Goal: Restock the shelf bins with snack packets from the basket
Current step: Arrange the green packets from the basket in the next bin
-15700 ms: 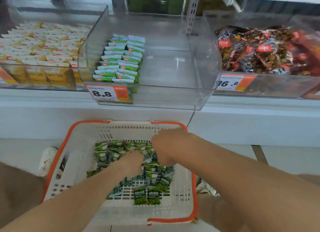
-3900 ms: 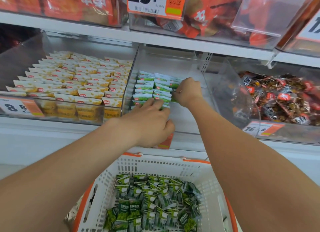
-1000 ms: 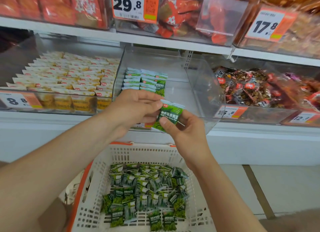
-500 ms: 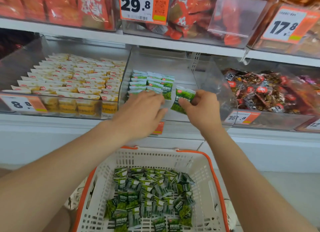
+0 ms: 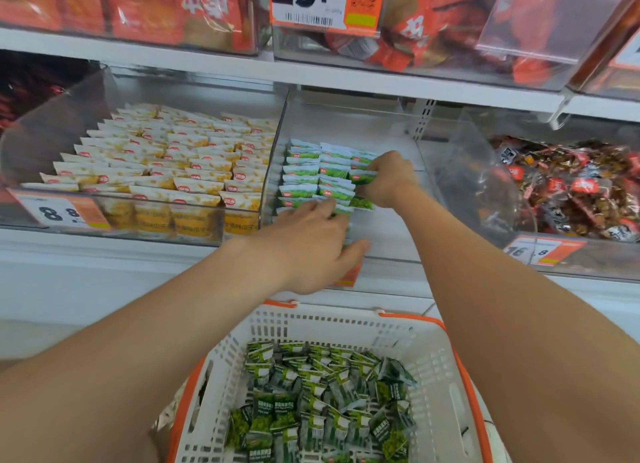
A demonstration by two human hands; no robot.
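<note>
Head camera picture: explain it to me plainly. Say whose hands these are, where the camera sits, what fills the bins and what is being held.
The camera sits on a person's head, looking down at their bare hands. The right hand grips a green packet inside the clear middle bin, beside rows of green packets. The left hand rests at the front of those rows. Yellow packets fill the bin to the left. Below, a white basket holds more loose green packets.

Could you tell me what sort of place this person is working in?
Most likely a shop's snack aisle: clear shelf bins hold rows of packets, orange price tags hang on the bin fronts, and a shopping basket of green packets sits below.
</note>
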